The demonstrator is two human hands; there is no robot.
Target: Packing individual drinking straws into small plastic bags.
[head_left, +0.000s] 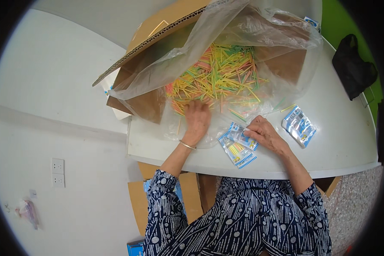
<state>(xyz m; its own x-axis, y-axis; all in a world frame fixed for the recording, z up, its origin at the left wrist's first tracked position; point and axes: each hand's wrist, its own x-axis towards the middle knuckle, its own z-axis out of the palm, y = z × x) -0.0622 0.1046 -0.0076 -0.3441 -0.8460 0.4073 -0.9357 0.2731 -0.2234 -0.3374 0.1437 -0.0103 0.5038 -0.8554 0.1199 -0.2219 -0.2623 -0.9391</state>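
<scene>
A loose heap of thin coloured sticks (pixel 226 72), yellow, green, pink and orange, lies in a clear plastic bag (pixel 281 32) lining a tipped cardboard box. At the near left edge of the heap, my left hand (pixel 197 119) curls its fingers down on some sticks; its fingertips are partly hidden. My right hand (pixel 264 134) pinches a small blue-and-white clear packet (pixel 239 133) between thumb and fingers. Beneath it on the table rests a filled packet (pixel 238 152) with yellowish sticks showing through. More blue-and-white packets (pixel 299 126) lie to the right of my right hand.
The cardboard box (pixel 134 89) opens toward me on the white table (pixel 328 149), whose curved edge runs close to my body. A black bag-like item (pixel 354 66) is at the far right. Below the table stands another open carton (pixel 190 194). A wall socket (pixel 58 172) is at left.
</scene>
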